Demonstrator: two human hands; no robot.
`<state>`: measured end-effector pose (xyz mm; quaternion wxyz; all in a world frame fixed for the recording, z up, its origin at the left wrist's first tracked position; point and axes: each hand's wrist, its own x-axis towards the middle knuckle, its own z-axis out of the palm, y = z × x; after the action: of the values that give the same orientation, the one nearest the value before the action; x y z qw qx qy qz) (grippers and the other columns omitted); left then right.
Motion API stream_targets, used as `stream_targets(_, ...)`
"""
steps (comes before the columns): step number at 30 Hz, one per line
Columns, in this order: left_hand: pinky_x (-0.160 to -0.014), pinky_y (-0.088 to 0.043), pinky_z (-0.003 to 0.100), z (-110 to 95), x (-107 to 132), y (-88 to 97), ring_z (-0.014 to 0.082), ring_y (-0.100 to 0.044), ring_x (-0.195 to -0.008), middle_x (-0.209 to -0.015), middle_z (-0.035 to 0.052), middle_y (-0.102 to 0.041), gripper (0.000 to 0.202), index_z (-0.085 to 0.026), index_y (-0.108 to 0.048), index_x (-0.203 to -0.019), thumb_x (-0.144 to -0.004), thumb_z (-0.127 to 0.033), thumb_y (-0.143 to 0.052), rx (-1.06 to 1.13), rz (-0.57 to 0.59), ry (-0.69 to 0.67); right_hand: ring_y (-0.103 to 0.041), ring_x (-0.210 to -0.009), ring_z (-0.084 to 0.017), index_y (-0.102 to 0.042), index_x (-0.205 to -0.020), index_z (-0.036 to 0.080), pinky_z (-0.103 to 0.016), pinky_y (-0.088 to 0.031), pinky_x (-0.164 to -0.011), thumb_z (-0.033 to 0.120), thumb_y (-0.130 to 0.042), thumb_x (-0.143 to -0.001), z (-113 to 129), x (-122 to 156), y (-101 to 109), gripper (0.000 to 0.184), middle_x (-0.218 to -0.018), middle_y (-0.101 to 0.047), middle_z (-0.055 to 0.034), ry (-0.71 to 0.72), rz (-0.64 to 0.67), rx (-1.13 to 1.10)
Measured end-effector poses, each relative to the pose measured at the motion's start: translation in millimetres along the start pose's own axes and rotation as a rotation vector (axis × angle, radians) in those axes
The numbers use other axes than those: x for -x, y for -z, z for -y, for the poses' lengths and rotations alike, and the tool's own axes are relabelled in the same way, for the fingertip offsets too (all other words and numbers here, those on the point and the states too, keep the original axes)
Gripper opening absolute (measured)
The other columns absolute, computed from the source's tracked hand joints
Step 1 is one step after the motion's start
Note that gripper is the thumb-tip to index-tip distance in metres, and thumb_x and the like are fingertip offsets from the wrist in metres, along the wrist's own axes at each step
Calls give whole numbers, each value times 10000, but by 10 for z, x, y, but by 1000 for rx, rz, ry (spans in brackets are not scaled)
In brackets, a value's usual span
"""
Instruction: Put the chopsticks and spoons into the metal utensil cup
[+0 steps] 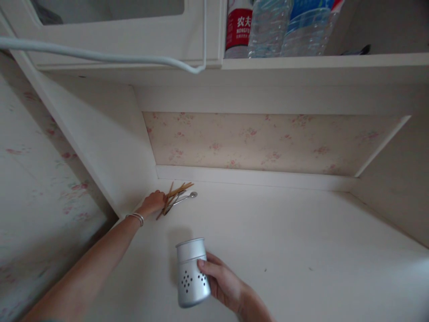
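Observation:
My left hand (153,202) reaches into the back left corner of a white desk (284,241), fingers closed round a bundle of wooden chopsticks (176,193) and a metal spoon (187,197). The bundle fans out to the right, low over the desk top. A bangle sits on that wrist. My right hand (221,281) grips a silver metal utensil holder (191,273) with small punched holes, held upright above the desk near the front. The holder's open top faces up and I cannot see inside it.
A floral back panel (268,143) closes the alcove, with white side walls left and right. An upper shelf (321,60) carries several plastic water bottles (268,27). A white cable (100,56) hangs across the cabinet at top left.

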<state>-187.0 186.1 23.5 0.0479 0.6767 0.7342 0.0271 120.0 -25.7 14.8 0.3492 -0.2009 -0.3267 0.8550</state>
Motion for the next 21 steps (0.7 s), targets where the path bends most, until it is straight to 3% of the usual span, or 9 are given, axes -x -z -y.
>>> stream_targets(7, -635, -484, 294, 31, -108, 81, 279, -702, -777, -819, 176, -737, 265, -133, -698, -750, -768, -367, -576, 53, 171, 21, -658, -950, -233, -620, -1198, 116, -383, -428, -927, 368, -757, -772, 20, 30, -39, 514, -1049, -695, -122, -3, 15, -6)
stream_targets(11, -584, -466, 290, 54, -102, 103, 262, -686, -669, -660, 129, -712, 294, -142, -677, -705, -781, -392, -543, 79, 200, 37, -656, -936, -229, -624, -1188, 123, -379, -430, -918, 372, -754, -776, 24, 32, -55, 499, -1027, -699, -110, -5, 10, 5)
stream_targets(13, -589, -461, 287, 56, -84, 110, 260, -685, -686, -690, 129, -719, 321, -143, -674, -737, -805, -412, -512, 91, 175, 26, -655, -940, -228, -631, -1170, 122, -377, -426, -926, 373, -763, -767, 25, 30, -55, 493, -1017, -700, -106, -7, 3, 2)
stream_targets(16, -652, -465, 279, 46, -58, 137, 252, -687, -817, -889, 132, -740, 331, -158, -674, -858, -853, -400, -449, 112, 100, -24, -655, -938, -227, -632, -1167, 115, -373, -424, -926, 366, -762, -769, 20, 29, -43, 489, -1014, -700, -110, -8, 3, 0)
stream_targets(21, -797, -459, 242, 14, -59, 194, 204, -660, -957, -1019, 61, -732, 328, -220, -682, -881, -893, -372, -392, 134, 53, -175, -656, -939, -229, -625, -1180, 122, -380, -427, -924, 379, -770, -756, 15, 20, -26, 516, -1039, -695, -110, -8, 13, 8)
